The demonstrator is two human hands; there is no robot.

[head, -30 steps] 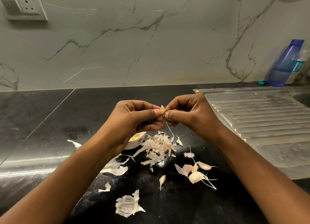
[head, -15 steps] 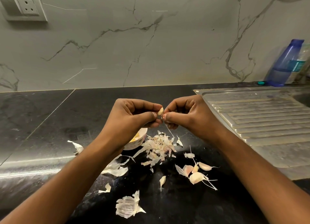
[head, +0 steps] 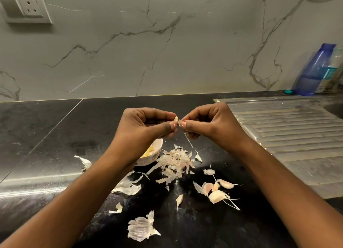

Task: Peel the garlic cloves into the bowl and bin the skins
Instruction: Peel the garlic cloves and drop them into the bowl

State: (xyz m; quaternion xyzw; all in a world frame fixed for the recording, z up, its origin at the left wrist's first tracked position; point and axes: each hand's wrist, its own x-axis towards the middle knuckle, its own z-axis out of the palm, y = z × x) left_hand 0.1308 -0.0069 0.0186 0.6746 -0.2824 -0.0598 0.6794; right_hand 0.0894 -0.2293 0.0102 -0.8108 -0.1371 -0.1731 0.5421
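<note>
A person works at a black kitchen counter (head: pixel 55 136), both hands raised above its middle. The left hand (head: pixel 146 127), fingers curled, pinches a small garlic clove (head: pixel 175 119) between thumb and forefinger. The right hand (head: pixel 209 125), fingers likewise curled, pinches skin at the clove's tip, a thin strand (head: pixel 189 141) dangling below. Under the left wrist sits a white bowl (head: pixel 152 157) holding yellow peeled pieces, a heap of papery skins (head: pixel 176 162) just beside it. Unpeeled cloves (head: pixel 217 193) lie nearer the front edge, towards the steel drainboard (head: pixel 287 136) on the right. A blue bottle (head: pixel 313 69) stands at the back right corner.
</note>
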